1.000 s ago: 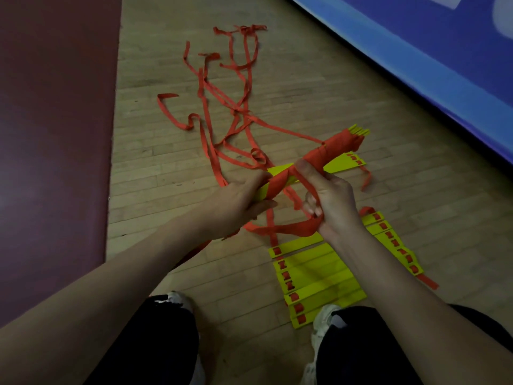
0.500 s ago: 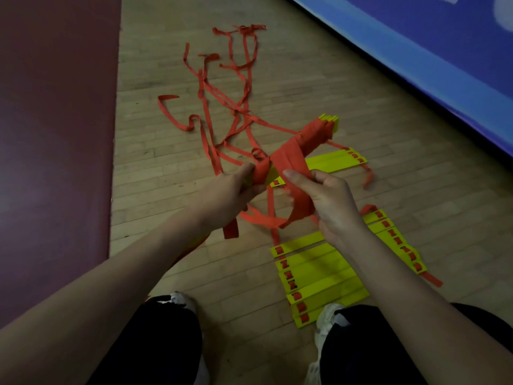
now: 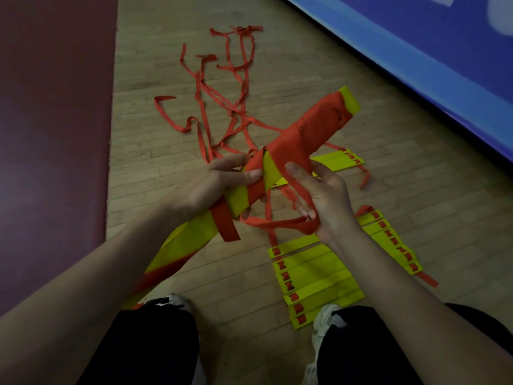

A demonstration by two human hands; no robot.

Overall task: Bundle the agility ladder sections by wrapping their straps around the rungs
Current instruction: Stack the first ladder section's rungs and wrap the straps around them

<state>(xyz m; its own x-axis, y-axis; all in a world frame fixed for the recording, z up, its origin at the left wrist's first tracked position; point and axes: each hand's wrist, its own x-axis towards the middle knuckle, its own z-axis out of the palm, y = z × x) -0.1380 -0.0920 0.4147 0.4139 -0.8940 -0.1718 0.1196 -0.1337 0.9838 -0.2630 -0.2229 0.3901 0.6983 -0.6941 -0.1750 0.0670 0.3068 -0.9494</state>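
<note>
Head view: the left hand (image 3: 211, 184) is curled round the middle of the rung bundle (image 3: 311, 129), with its thumb pressed flat on the newest strap turn. The right hand (image 3: 324, 201) is just beside it, fingers curled and pinching a slack loop of the strap (image 3: 280, 223), which runs from under the bundle to those fingers. The right thumb rests against the wrapped part.

The bundle is held above the floor (image 3: 166, 51), between the two hands, slanting from lower left to upper right. The far half is covered with red turns, with a bare yellow tip beyond. The near half shows yellow with only a few turns, and one short strap end hangs loose below the left hand.

Handling, as judged: the rungs are flat, stiff and light. The strap is soft webbing that goes slack and twists easily. Grip the stack across its width next to the last turn, and pin that turn with a thumb so it cannot slip. Keep the free strap taut.

Loose straps (image 3: 222, 87) lie tangled on the floor beyond the hands. A second rung stack (image 3: 319, 282) lies flat near the person's shoes.
</note>
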